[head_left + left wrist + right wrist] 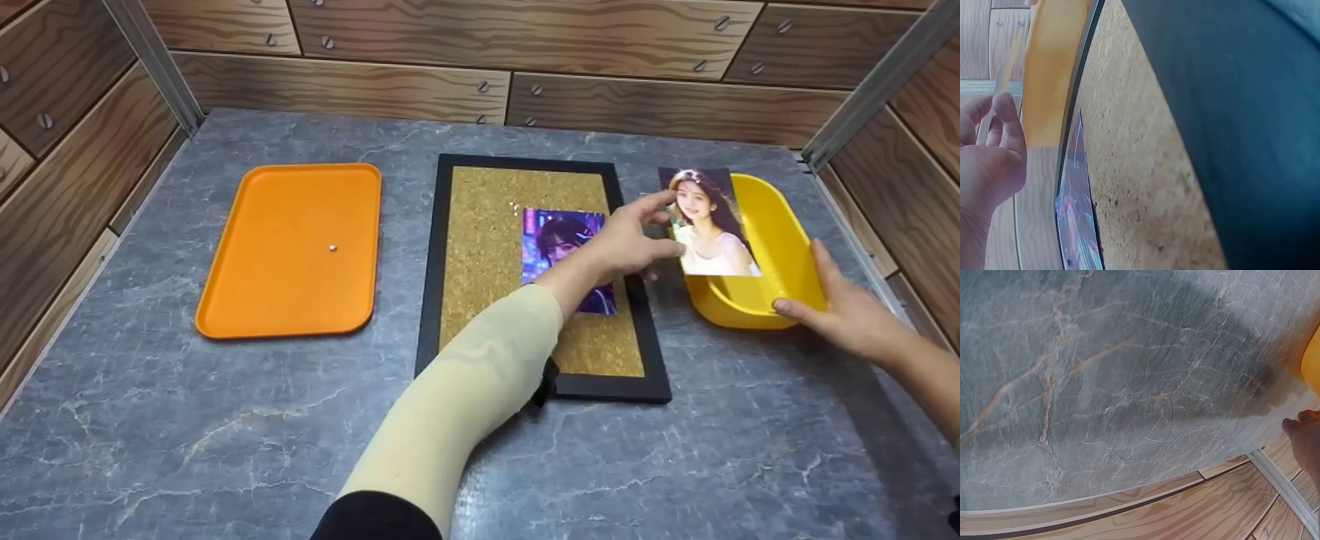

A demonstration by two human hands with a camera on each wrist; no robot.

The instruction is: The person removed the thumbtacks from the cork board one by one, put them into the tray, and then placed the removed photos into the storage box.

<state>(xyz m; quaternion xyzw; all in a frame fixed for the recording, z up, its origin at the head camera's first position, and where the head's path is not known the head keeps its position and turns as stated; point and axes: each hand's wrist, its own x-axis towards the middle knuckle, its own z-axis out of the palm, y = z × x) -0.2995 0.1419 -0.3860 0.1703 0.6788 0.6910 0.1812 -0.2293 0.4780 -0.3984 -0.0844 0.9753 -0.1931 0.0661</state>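
My left hand (628,238) reaches across the cork board (487,277) and pinches a photo (712,251) by its left edge. The photo shows a long-haired person in a white top. It overlaps the left part of the yellow bin (776,225) in the head view; in the left wrist view the photo (1008,62) is seen nearly edge-on between thumb and fingers. My right hand (855,311) holds the bin's near right side, thumb at the rim. A purple neon-toned picture (540,247) lies on the cork, partly hidden by my left wrist.
An orange tray (285,255) lies at the left with a small silvery ball or pin (333,248) on it. Small white bits (514,208) show on the cork near the purple picture. Wood-patterned walls (420,94) with metal corner posts (161,64) enclose the grey marbled table (225,420).
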